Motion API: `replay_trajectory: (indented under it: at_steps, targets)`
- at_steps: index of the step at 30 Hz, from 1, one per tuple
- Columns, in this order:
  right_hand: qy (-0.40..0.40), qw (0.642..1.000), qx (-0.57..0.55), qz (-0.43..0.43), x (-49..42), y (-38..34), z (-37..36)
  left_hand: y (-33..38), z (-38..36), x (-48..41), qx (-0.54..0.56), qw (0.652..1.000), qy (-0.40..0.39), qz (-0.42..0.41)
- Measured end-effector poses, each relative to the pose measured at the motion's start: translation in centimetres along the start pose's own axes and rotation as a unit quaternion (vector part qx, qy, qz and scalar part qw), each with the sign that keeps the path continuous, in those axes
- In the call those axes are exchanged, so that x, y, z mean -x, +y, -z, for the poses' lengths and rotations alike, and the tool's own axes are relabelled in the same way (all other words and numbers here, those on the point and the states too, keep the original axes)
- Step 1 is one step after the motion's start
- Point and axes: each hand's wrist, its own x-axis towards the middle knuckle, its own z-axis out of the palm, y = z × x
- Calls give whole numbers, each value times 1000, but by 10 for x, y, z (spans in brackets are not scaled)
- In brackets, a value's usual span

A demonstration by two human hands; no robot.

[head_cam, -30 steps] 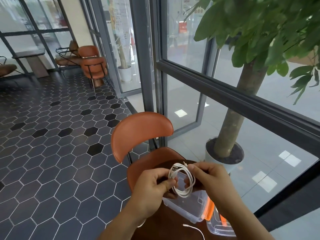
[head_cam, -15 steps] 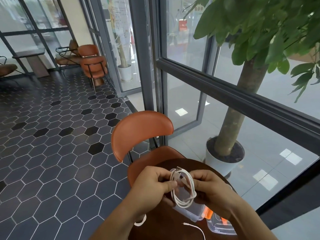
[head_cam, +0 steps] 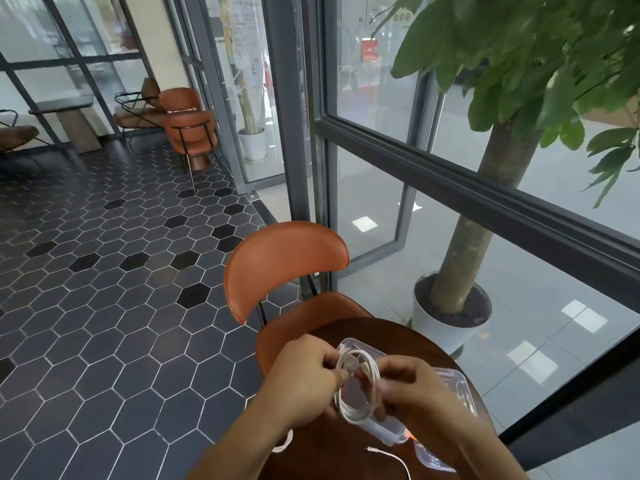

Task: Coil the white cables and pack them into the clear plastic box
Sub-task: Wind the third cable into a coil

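Setting: a round dark wooden table [head_cam: 349,455] at the near edge of the view, beside a tall window; grey hexagon floor tiles stretch away to the left
Left hand [head_cam: 304,379]: over the table's left side; fingers curled closed, thumb and forefinger pinching the left side of a coiled white cable [head_cam: 356,389]
Right hand [head_cam: 412,386]: just right of the coil, blurred; fingers bent in around the coil's right side – how firmly they grip I cannot tell
Coiled cable: a loop of several turns held between both hands, hanging directly above the clear plastic box [head_cam: 388,427]
Box: open, on the table under the hands; an orange clasp at its near corner; its clear lid [head_cam: 457,382] lies just to the right
Loose cable [head_cam: 394,460]: a second white cable lies on the table near the box – plug end pointing left
Beyond the table: an orange chair [head_cam: 284,265] pushed up to the far side; a potted tree [head_cam: 460,265] to the right by the glass
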Motion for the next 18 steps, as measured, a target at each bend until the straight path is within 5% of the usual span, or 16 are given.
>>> replay_trajectory:
  at_steps: [2,9,18]
  targets:
    - [34,999,-3,12,0,10,-6,0,-4,1,-58,998,10,-7]
    - [91,953,-288,-18,-2,35,-30,-6,-9,0,-108,994,-4,6]
    - [118,987,-106,35,-3,27,-29,-22,-12,3,114,992,-55,5]
